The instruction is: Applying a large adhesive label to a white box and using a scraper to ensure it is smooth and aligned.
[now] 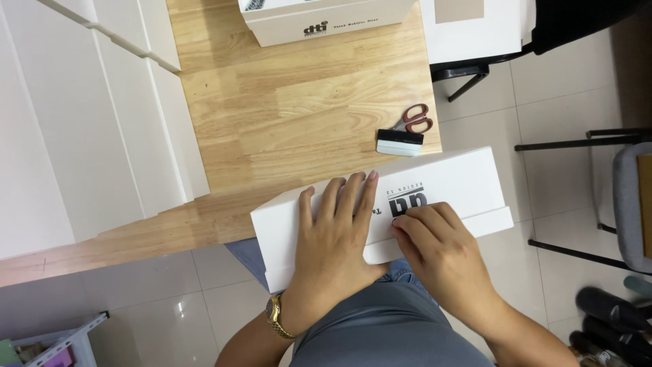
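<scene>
A light wooden tabletop [292, 102] runs up the middle, its near edge angled across the view. To its left stand white cabinet fronts [81, 122] with stepped panels. The floor [530, 88] is glossy pale tile that catches soft reflections of the room light. On the right, thin black metal legs [577, 144] cross the tiles beside a grey padded chair seat [633, 204]. A small grey wire rack [68, 343] sits at the lower left corner
</scene>
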